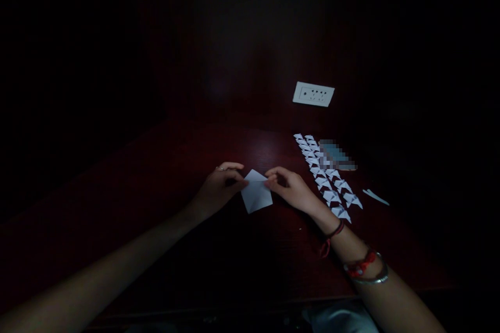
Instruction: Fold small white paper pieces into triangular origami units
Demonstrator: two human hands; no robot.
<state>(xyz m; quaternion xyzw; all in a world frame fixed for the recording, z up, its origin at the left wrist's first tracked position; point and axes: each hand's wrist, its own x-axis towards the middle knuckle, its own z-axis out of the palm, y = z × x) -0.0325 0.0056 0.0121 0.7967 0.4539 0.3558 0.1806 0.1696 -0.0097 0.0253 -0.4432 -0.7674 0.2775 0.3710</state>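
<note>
From the lower left corner the left forearm (117,260) slants up towards the middle; the right forearm (402,299) climbs from the lower right. Just below centre, the left grip (221,187) bends its thumb inward, a farther finger stretched above. Opposite, the right grip (295,190) has thumb and forefinger curved leftward.

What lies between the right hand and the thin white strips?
Two rows of folded paper pieces lie between the right hand and the white strips, as the head view shows.
</note>
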